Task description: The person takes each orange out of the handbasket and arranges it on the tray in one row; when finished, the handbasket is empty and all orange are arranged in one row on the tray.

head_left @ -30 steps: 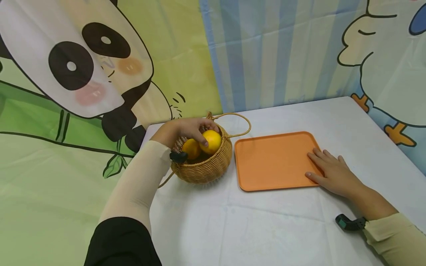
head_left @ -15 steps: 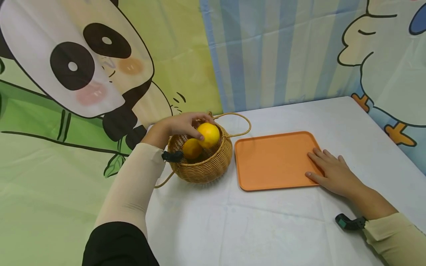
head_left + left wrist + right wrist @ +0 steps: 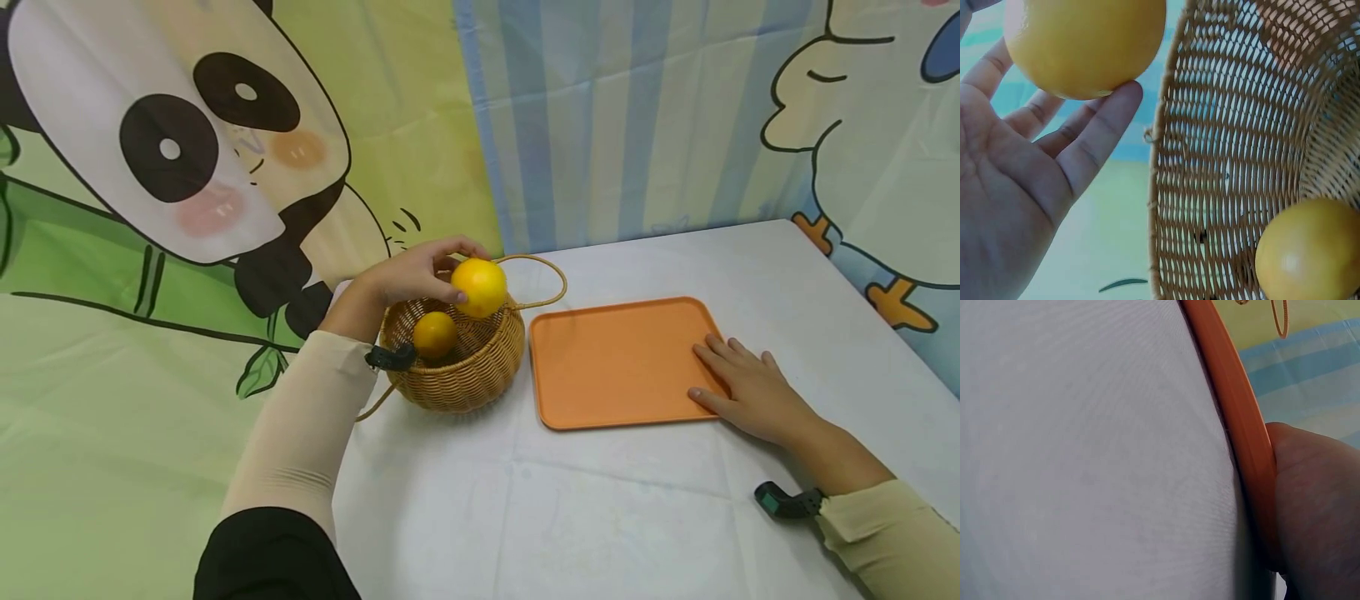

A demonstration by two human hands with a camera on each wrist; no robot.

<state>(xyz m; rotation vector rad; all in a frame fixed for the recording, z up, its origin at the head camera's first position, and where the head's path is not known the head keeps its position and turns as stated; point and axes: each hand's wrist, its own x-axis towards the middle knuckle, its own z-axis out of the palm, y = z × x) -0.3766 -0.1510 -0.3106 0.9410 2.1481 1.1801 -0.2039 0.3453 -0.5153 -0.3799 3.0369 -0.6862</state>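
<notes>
In the head view my left hand (image 3: 411, 275) grips a round, bright yellow orange (image 3: 480, 287) between thumb and fingers, over the far right part of a wicker basket (image 3: 465, 387). A second orange (image 3: 433, 335) lies inside the basket. The left wrist view has the held orange (image 3: 1085, 44) beside the basket's rim (image 3: 1159, 144), with the other orange (image 3: 1310, 253) lower right. My right hand (image 3: 753, 396) rests with fingers straight on the right edge of a flat orange tray (image 3: 622, 362). Its thumb lies on the tray's rim (image 3: 1235, 394) in the right wrist view.
A white cloth (image 3: 600, 508) covers the table. The basket's looped handle (image 3: 551, 267) sticks out to the right, toward the tray's back left corner. Behind the table hangs a printed curtain (image 3: 585, 117) with cartoon animals.
My left hand has lifted the orange from inside the basket up above its rim, and lately a little to the right. The right hand and tray have stayed still.
</notes>
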